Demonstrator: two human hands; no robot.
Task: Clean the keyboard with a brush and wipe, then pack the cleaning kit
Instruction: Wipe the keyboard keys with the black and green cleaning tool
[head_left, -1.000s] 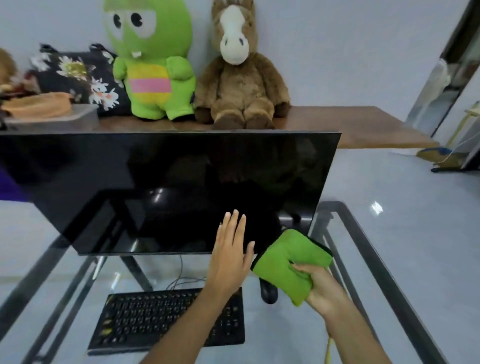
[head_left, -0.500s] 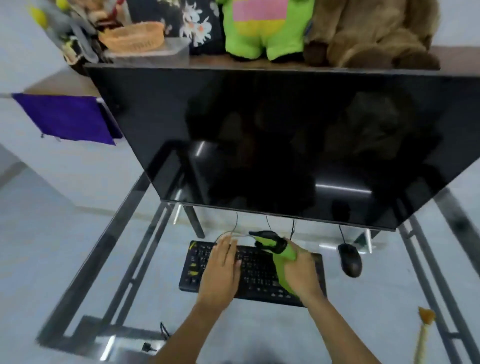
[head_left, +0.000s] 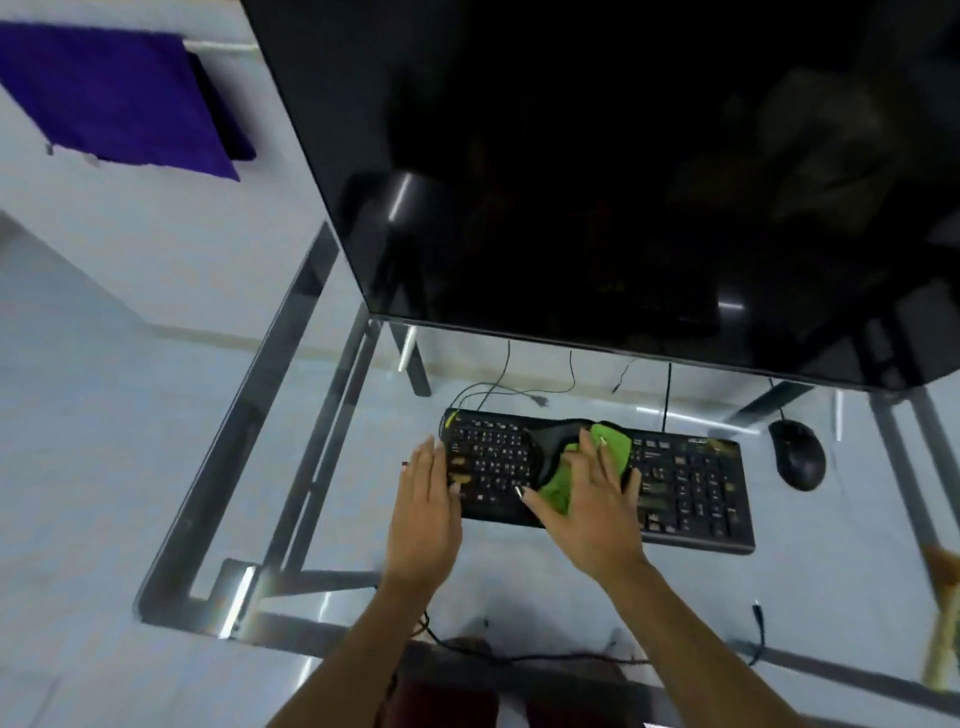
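Observation:
A black keyboard (head_left: 691, 488) lies on the glass desk below the monitor. My right hand (head_left: 587, 504) lies on a green cloth with black trim (head_left: 613, 441) and presses it onto the middle-left keys with spread, fairly straight fingers. My left hand (head_left: 426, 509) is flat, its fingertips resting on the keyboard's left edge. A yellowish brush-like stick (head_left: 943, 623) shows at the far right edge, partly cut off.
A large dark monitor (head_left: 597, 182) overhangs the back of the desk. A black mouse (head_left: 797, 454) sits right of the keyboard. Thin cables (head_left: 498, 384) run behind the keyboard. The desk's metal frame (head_left: 249, 426) borders the left. A purple cloth (head_left: 114, 98) hangs at upper left.
My view tilted down onto the desk. My right hand brought the green cloth from mid-air down onto the keyboard and flattened over it. My left hand settled at the keyboard's left edge.

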